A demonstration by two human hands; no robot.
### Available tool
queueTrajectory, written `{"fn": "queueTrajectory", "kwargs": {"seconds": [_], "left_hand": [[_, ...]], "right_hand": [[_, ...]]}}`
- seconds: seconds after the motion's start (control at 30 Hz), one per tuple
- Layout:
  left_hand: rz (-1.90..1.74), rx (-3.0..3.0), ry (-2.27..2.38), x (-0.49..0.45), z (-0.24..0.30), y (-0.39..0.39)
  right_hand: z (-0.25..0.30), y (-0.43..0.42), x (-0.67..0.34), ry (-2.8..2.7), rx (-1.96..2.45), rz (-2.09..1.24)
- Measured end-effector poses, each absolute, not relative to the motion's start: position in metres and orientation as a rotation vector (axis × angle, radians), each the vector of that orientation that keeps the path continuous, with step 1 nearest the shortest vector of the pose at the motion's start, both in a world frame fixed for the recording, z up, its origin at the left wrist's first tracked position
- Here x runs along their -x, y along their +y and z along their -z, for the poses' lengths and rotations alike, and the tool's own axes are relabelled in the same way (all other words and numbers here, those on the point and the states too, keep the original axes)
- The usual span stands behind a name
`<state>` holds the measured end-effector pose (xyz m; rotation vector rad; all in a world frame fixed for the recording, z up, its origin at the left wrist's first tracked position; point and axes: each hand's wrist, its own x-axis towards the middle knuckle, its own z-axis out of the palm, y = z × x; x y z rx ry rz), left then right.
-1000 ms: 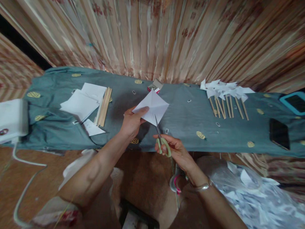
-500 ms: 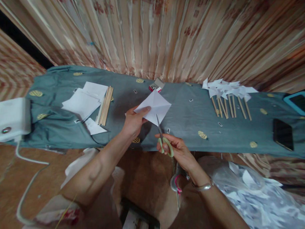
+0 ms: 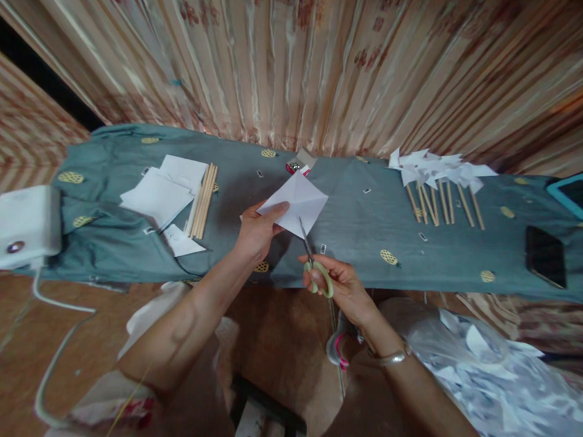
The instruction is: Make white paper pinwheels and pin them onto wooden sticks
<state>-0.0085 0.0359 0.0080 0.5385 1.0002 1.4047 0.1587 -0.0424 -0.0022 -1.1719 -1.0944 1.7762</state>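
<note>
A creased white paper square [image 3: 304, 196] is pinched by my left hand [image 3: 260, 230], thumb on top, one corner pointing towards me. My right hand [image 3: 337, 280] grips green-handled scissors [image 3: 324, 280], fingers in the loops. Their blades lie at the paper's near corner, with the tip reaching inward toward the centre. Behind the paper sits a small open box [image 3: 298, 164] with shiny little pieces in it. On the left are loose white paper sheets [image 3: 156, 198] beside a row of wooden sticks [image 3: 205, 203]. Several finished paper pinwheels [image 3: 437, 167] on sticks lie to the right.
A green-blue cloth [image 3: 353, 233] covers the long table. A white device [image 3: 26, 228] with a cable stands at the left end. A black phone [image 3: 546, 256] and a blue-framed device [image 3: 576, 195] lie at the right. Below right is a clear bag [image 3: 501, 372] full of paper pieces.
The scissor blades look closer together at the near corner of the paper, and my right hand has shifted very slightly. My left hand keeps the same hold on the paper.
</note>
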Motion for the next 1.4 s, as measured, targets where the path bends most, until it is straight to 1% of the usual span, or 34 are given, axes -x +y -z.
{"fn": "queueTrajectory", "kwargs": {"seconds": [0.9,1.4], "left_hand": [[-1.359,-0.527,1.046,0.0034,-0.0027,0.0313],[-1.343,-0.541,1.041,0.0012,-0.0043,0.0286]], "right_hand": [[0.0,-0.0395,-0.157,-1.033,1.187,-1.74],[0.0017,-0.0391,-0.158,-1.124,1.192,-1.67]]}}
